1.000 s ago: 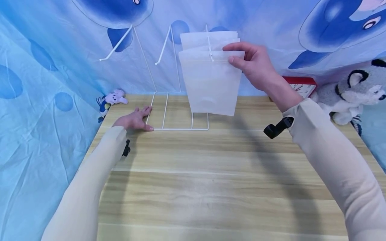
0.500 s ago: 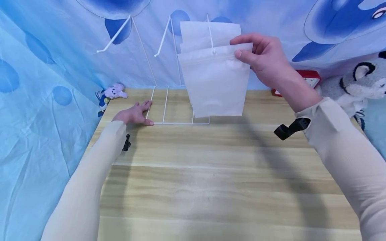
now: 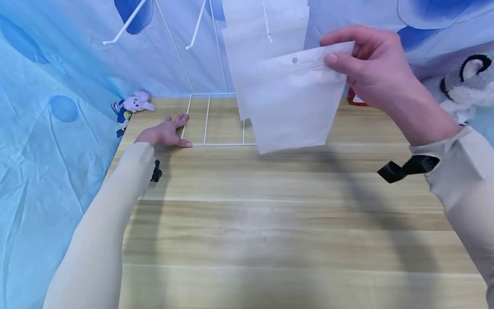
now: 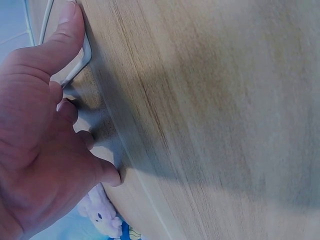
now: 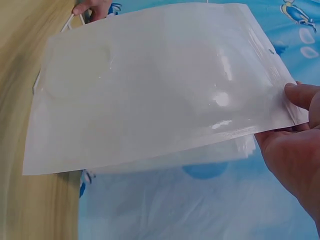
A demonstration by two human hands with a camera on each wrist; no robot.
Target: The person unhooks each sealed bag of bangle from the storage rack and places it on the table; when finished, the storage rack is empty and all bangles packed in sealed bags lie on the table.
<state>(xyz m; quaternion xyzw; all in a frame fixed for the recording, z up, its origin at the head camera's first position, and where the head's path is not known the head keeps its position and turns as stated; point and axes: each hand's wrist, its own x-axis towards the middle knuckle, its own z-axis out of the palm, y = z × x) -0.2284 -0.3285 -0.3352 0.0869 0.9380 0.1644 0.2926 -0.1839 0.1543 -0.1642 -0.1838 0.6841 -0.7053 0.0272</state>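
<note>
My right hand (image 3: 378, 64) pinches the top right corner of a white zip bag (image 3: 295, 107) between thumb and fingers. The bag's hang hole is off the hook and stands to the right of its tip. Behind it, several more white bags (image 3: 243, 51) hang on the right hook of a white wire display rack (image 3: 206, 120). The rack's other two hooks carry nothing. My left hand (image 3: 164, 132) rests at the left end of the rack's base, fingers spread, the thumb (image 4: 67, 30) touching the wire near the front corner. In the right wrist view, the held bag (image 5: 150, 85) hides most of the rack.
Small plush toys (image 3: 137, 102) lie at the table's back left corner. A red clock (image 3: 355, 98), mostly hidden by my right hand, and a grey-white plush dog (image 3: 471, 86) stand at the back right. Blue printed cloth (image 3: 61, 137) hangs around the wooden table (image 3: 266, 236).
My right hand has drawn the front bag forward along the hook and off its tip, then to the right. My left hand has stayed on the rack's base. The head view has tilted lower.
</note>
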